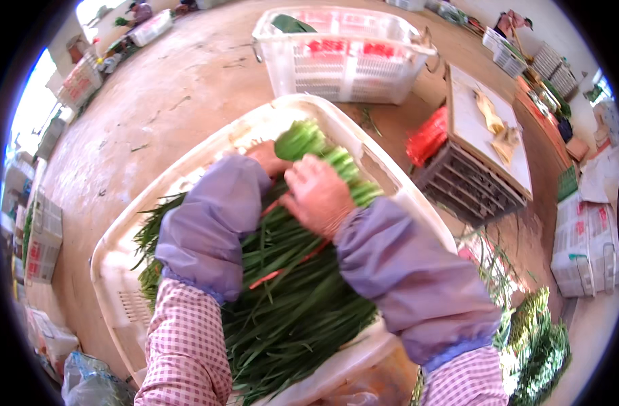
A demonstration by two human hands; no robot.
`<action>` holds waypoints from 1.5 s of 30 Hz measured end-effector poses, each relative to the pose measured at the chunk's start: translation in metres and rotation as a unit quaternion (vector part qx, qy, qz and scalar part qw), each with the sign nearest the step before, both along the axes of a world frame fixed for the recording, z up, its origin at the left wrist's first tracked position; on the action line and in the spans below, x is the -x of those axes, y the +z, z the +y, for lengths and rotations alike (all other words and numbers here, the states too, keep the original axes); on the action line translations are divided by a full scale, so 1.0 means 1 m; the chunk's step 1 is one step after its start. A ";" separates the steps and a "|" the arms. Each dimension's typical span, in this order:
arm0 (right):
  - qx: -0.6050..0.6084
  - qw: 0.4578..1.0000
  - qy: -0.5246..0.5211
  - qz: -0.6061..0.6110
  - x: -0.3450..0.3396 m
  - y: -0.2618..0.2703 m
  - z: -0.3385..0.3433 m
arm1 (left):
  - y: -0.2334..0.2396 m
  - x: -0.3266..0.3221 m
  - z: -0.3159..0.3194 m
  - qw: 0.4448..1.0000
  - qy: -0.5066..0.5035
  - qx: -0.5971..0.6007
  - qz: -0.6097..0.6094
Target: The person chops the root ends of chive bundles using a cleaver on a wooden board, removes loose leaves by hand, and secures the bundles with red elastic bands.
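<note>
A large heap of garlic chives (299,304) lies in a white plastic crate (114,248) before me. Their pale cut stalk ends (302,139) point away, and the long dark leaves spread towards me. My right hand (319,195) curls over one bunch just below the stalk ends. Beside it, my left hand (269,157) reaches against the same bunch from the left, its fingers mostly hidden. A red tie strip (270,207) shows by my right thumb. Another red strip (269,279) crosses the leaves lower down. Purple sleeve covers wrap both forearms.
Beyond my crate stands another white crate (345,71). A board-topped dark crate (474,182) on the right bears light-coloured gloves (489,114), with a red bundle (428,137) beside it. More chives (538,345) lie at lower right. People work along the far walls.
</note>
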State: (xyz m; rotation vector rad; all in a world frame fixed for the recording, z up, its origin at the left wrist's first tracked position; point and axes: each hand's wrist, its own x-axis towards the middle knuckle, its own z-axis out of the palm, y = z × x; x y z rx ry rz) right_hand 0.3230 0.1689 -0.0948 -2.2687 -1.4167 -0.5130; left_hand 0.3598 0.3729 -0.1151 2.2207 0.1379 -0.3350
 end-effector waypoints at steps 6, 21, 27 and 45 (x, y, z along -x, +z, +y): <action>-0.184 0.960 -0.048 0.207 0.009 0.078 -0.135 | -0.002 0.002 0.030 0.988 0.049 -0.147 0.021; 0.074 0.599 -0.737 0.303 0.451 0.102 -0.656 | -0.069 0.036 0.042 0.871 -0.016 -0.447 -0.203; -0.096 0.433 -0.853 0.275 0.763 0.058 -0.681 | -0.067 -0.016 0.036 0.847 -0.050 -0.528 -0.039; -0.081 0.219 -0.961 0.147 0.961 -0.101 -0.844 | 0.108 0.270 -0.517 0.790 -0.556 -0.157 -0.206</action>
